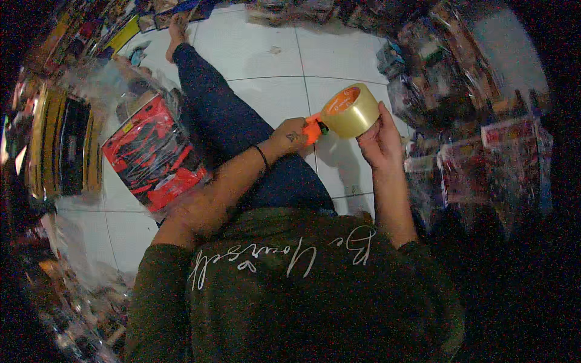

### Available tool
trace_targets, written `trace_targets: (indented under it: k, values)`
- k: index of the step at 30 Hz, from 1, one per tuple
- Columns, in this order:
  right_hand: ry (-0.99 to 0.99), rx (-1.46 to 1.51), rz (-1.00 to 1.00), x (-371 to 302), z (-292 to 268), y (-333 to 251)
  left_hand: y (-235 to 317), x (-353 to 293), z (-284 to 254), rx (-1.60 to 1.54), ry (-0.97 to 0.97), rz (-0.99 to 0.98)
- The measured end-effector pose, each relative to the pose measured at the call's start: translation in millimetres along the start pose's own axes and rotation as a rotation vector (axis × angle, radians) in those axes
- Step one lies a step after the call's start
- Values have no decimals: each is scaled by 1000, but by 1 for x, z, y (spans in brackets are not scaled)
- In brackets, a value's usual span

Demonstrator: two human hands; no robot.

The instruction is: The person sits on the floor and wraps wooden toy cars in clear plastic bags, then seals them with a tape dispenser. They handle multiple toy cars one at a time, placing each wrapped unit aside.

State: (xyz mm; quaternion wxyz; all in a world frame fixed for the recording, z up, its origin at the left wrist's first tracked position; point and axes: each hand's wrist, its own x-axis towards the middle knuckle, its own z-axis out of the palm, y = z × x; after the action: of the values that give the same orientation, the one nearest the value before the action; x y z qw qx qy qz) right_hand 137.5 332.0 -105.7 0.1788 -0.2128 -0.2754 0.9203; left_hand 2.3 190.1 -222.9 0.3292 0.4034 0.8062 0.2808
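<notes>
A wide roll of clear yellowish packing tape (361,115) with an orange core is held up in front of me. My right hand (382,140) grips it at its right side, thumb and fingers around the edge. My left hand (292,135), with a dark band at the wrist, is closed on an orange tape cutter (311,129) that meets the roll's left side. Whether the cutter is fastened to the roll, I cannot tell. Left of my left forearm lies a red and black package (154,154) wrapped in clear plastic, partly behind that arm.
My outstretched leg (233,112) in dark trousers crosses the white tiled floor (266,54). Stacks of plastic-wrapped goods (472,163) line the right side. More flat stacked packs (66,142) stand at the left, and further goods (290,12) at the far edge.
</notes>
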Motion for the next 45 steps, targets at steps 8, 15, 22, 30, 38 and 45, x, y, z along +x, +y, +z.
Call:
trace_targets:
  k: [8, 15, 22, 30, 38, 45]
  values:
    - [-150, 202, 284, 41, 5, 19, 23, -66, -53, -257, 645, 414]
    - [-157, -14, 78, 44, 31, 77, 53, -101, -59, -1000, 422, 377]
    - [-343, -590, -324, 30, 63, 61, 59, -138, -77, -691, 507, 342]
    - [-719, -1508, -645, -7, 98, 24, 57, -158, -78, -212, 593, 404]
    - [-769, -1211, -421, -2, 87, 32, 69, -167, -77, -576, 495, 256]
    - [-452, -697, 17, -21, 74, 46, 76, -163, -81, -362, 787, 311]
